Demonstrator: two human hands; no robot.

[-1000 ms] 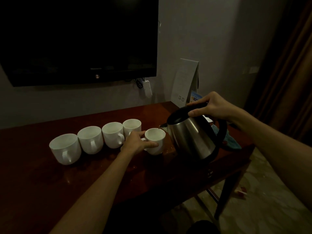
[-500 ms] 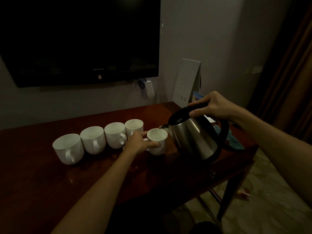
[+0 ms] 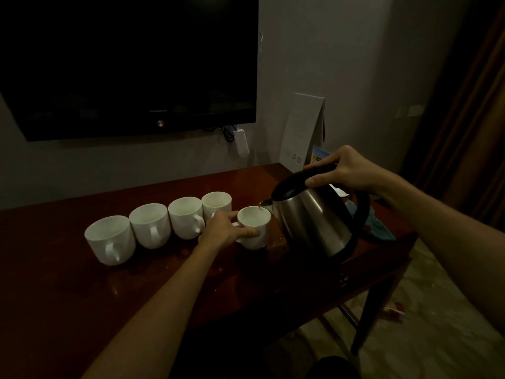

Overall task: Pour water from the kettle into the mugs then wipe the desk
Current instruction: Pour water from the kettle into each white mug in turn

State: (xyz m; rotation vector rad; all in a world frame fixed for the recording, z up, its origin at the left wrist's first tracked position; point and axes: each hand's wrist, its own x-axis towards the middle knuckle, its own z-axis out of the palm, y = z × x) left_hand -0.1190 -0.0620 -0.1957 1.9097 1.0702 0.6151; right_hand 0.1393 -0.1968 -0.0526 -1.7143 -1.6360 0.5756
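A steel kettle [image 3: 311,222] with a black lid and handle hangs tilted over the dark wooden desk [image 3: 68,296]. My right hand [image 3: 341,170] grips its handle from above. The spout touches the rim of the rightmost white mug [image 3: 255,228], which has water in it. My left hand [image 3: 226,231] holds that mug by its side and handle. Several more white mugs stand in a row to the left: the nearest at the far left [image 3: 110,240], then another [image 3: 150,225], a third [image 3: 185,217] and one at the back [image 3: 217,202].
A teal cloth [image 3: 379,228] lies on the desk's right end behind the kettle. A black TV [image 3: 128,64] hangs on the wall above. A white folded card [image 3: 302,132] stands at the back right. Past the desk's right edge is the tiled floor [image 3: 437,337].
The kettle has tipped further, bringing its spout down to the mug's rim. My left hand has stayed on the mug.
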